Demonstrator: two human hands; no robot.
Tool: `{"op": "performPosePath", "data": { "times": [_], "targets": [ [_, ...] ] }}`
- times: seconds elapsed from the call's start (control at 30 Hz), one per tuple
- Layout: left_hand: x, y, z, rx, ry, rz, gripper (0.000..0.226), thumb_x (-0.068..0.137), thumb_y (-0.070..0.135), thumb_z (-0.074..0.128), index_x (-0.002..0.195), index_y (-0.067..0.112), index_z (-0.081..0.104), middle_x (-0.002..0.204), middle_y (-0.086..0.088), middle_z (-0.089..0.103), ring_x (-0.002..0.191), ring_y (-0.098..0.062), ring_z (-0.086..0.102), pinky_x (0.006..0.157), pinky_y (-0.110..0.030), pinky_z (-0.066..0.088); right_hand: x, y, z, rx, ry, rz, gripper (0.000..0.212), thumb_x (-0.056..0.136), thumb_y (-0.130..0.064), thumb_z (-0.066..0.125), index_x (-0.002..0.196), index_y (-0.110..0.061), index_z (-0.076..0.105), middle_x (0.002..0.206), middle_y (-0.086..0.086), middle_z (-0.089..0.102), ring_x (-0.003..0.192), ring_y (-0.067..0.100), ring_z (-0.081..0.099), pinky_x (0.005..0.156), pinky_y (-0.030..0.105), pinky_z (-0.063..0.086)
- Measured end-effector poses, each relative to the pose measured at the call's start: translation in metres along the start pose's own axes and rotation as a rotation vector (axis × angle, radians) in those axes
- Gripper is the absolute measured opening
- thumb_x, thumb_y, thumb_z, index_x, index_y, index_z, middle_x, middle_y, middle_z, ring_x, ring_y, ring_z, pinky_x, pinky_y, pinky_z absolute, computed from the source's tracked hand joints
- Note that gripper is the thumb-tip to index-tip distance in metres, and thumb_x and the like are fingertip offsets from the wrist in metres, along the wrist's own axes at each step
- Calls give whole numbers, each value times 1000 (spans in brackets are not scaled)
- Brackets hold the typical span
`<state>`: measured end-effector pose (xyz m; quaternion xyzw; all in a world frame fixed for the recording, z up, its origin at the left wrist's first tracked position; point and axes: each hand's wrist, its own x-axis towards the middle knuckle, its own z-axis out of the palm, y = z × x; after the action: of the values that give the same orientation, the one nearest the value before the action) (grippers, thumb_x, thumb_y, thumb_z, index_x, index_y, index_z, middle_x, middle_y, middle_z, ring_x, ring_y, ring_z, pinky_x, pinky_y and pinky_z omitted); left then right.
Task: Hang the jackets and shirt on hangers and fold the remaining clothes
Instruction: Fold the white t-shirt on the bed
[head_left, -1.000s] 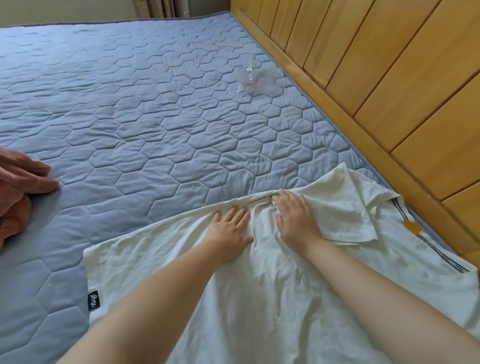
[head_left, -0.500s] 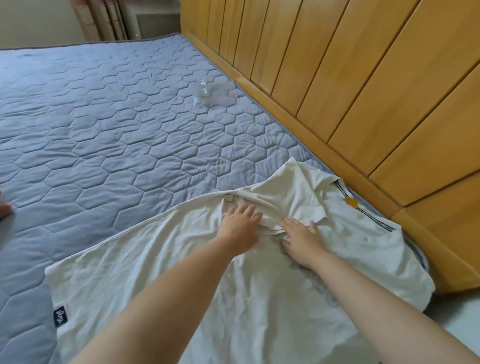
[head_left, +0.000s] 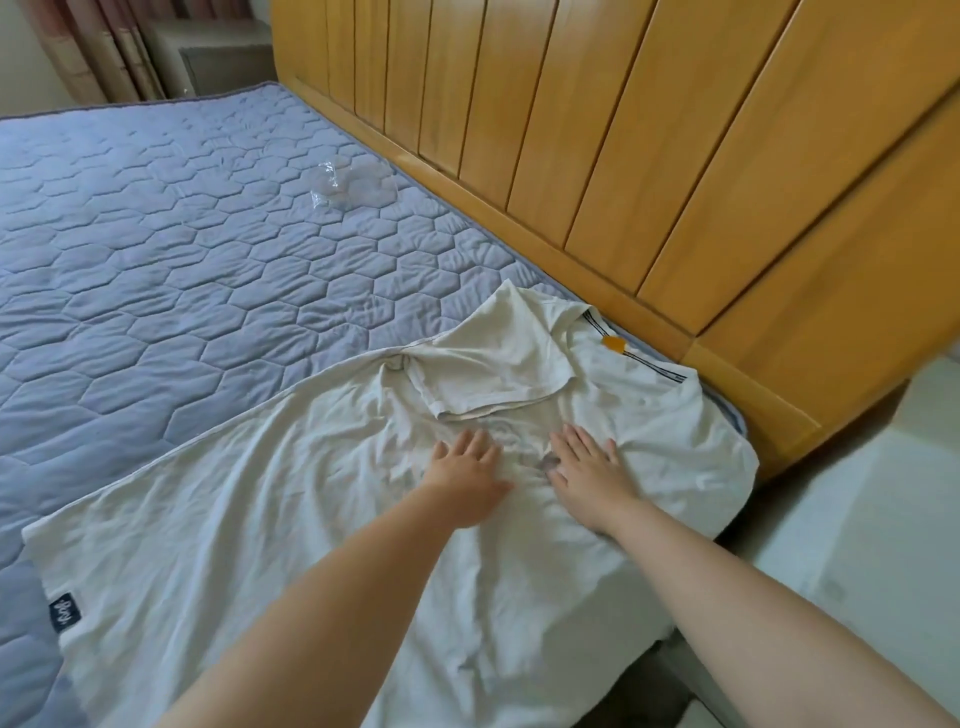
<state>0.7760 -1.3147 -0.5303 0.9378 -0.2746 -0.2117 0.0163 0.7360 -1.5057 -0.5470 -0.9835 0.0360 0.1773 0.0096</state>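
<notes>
Blue-grey quilting covers the bed (head_left: 182, 270), stitched in a honeycomb of hexagons, and a headboard (head_left: 675, 130) of upright honey-coloured wooden planks runs along its right side. Across the near corner of the bed lies the cream shirt (head_left: 260, 545), spread out flat, soft and much wrinkled, its right edge drooping over the mattress corner towards the pale floor (head_left: 857, 519).

Both of my hands rest on the shirt's upper middle, palms down and fingers straight, gripping nothing. My left hand (head_left: 465, 480) and right hand (head_left: 589, 475) lie side by side, close but not touching, with a bunch of small creases between them. Just beyond my fingertips a sleeve (head_left: 498, 364) is folded inward over the body of the shirt, making a flat, angular flap with a stitched hem. Near the headboard, the neckline carries a dark striped trim and a small orange tag (head_left: 613, 343). A dark label (head_left: 65, 613) sits at the hem, far to my left.

Farther up the bed, well away from the shirt, lies a crumpled piece of clear plastic (head_left: 353, 184). Curtains (head_left: 98, 52) hang in the far corner.
</notes>
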Motion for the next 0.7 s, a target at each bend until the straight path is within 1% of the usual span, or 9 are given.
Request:
{"op": "performPosePath", "data": {
  "times": [0.1,0.2,0.3,0.4,0.47,0.53,0.6,0.63,0.7],
  "targets": [
    [-3,34,18,-13,-18,-3,65,99,55,23,153,25,4,161,-2,-9,147,-23,-11,118,-51,0,-27,12,11,14,26,42,58,102,-43,16,154,-23,-2,160,-4,-9,147,11,-9,117,44,-2],
    [-10,65,41,-39,28,-17,68,98,56,22,153,23,-1,160,-3,-13,147,-22,-15,117,-52,-3,-56,26,27,37,33,112,58,102,-43,14,153,-22,-3,160,-5,-9,147,11,-9,118,43,-2],
    [-25,91,66,-58,103,-23,67,99,54,15,152,22,-9,159,-4,-18,145,-23,-19,117,-52,-7,-83,39,44,162,73,192,58,102,-41,16,153,-19,-1,161,-3,-8,147,12,-9,120,42,-1],
    [-35,114,79,-109,153,-22,68,98,57,12,152,23,-12,158,-5,-20,145,-24,-21,116,-53,-9,-103,47,60,342,206,277,57,103,-38,22,154,-18,8,161,0,-6,147,14,-8,119,42,3],
    [-37,125,85,-105,175,-12,70,96,59,12,151,24,-13,158,-5,-21,144,-25,-23,115,-56,-9,-107,49,61,470,323,376,55,102,-33,29,152,-16,13,161,1,-4,148,16,-3,119,43,7],
    [-38,135,89,-85,192,-10,73,94,63,11,151,25,-14,157,-4,-23,143,-27,-24,112,-60,-9,-100,56,42,619,430,545,59,100,-26,36,152,-13,10,161,5,-2,148,21,2,119,41,12],
    [-36,143,91,-67,201,-10,75,92,65,10,150,27,-16,157,-4,-25,143,-29,-25,110,-64,-9,-86,68,13,761,444,732,66,99,-22,42,152,-9,5,160,9,-1,147,25,5,119,40,15],
    [-35,147,92,-63,203,-12,74,92,66,10,150,28,-17,157,-3,-25,143,-29,-25,109,-65,-8,-78,72,3,797,439,790,70,98,-22,45,152,-8,3,160,10,0,147,26,7,118,41,16],
    [-33,153,90,-59,200,-3,73,92,66,11,149,31,-17,157,-2,-25,143,-30,-25,109,-67,-7,-66,69,0,833,385,848,76,97,-26,48,151,-7,-2,160,11,-2,146,27,8,117,43,17]
  ]
}}
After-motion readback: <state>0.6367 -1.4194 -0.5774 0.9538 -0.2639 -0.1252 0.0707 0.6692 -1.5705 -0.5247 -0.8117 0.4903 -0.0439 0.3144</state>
